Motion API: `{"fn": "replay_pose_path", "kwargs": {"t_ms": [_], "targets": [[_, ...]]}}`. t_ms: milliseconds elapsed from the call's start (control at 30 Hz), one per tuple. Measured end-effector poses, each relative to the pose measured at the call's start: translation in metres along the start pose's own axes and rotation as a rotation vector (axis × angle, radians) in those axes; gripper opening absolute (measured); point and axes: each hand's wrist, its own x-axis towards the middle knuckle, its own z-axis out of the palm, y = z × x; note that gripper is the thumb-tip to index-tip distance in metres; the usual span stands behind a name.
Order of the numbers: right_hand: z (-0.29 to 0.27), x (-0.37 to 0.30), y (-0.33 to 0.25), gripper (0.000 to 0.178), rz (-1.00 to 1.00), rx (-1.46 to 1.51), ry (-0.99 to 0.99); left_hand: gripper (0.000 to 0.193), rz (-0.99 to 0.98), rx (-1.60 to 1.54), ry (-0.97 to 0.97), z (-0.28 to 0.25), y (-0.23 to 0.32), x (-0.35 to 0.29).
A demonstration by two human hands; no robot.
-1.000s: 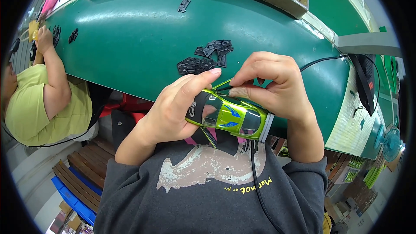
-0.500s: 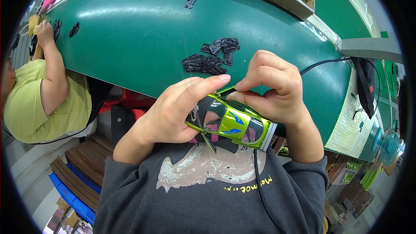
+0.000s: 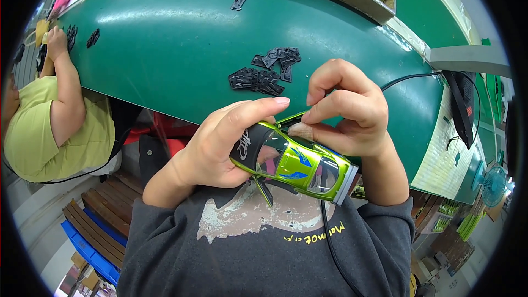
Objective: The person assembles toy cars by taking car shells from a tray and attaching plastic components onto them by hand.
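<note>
A shiny green toy car body (image 3: 300, 160) with a black hood, clear windows and blue marks on its roof is held above my lap, in front of my chest. My left hand (image 3: 212, 143) grips it round the black end, thumb stretched along the far side. With thumb and forefinger, my right hand (image 3: 355, 113) pinches the car's far-side door (image 3: 291, 119), which stands out from the body. A tan, textured wrap covers the right thumb's tip. On the near side, another door (image 3: 264, 190) sticks out open toward my shirt. The underside of the car is hidden.
Several black plastic parts (image 3: 256, 80) lie heaped on the green table (image 3: 165, 38) beyond my hands, and a single black part (image 3: 239, 3) lies farther off. At the back is a box (image 3: 379, 8) of green car bodies. A co-worker (image 3: 49, 126) sits at left. A small fan (image 3: 493, 183) stands at right.
The car's grey end has swung slightly down and right, and the body has tilted. My right fingers have shifted a little on the far-side door, with the forefinger and middle finger more apart.
</note>
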Motion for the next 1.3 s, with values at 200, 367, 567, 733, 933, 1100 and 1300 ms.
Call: {"fn": "replay_pose_path", "kwargs": {"t_ms": [200,367,567,733,933,1100,1300], "targets": [[0.002,-0.002,-0.001,0.024,0.158,0.078,-0.052,0.064,0.061,-0.017,0.021,0.006,-0.003,0.001],[-0.001,-0.003,-0.002,0.021,0.178,0.057,-0.111,0.056,0.099,0.010,0.000,0.006,-0.008,0.003],[0.000,-0.003,-0.001,0.019,0.195,0.042,-0.108,0.046,0.127,-0.002,-0.005,0.003,-0.012,0.006],[0.002,-0.005,-0.002,0.019,0.196,0.030,-0.102,0.043,0.145,0.152,-0.088,-0.003,-0.005,0.013],[0.000,-0.005,-0.003,0.016,0.386,0.325,-0.037,0.041,0.175,0.139,-0.002,-0.005,-0.003,0.011],[0.002,-0.006,-0.002,0.015,0.284,0.176,-0.069,0.042,0.241,0.285,-0.100,-0.010,-0.007,0.010],[0.010,-0.009,-0.001,0.015,0.463,0.300,-0.034,0.043,0.116,0.225,-0.169,-0.018,0.004,0.016]]}}
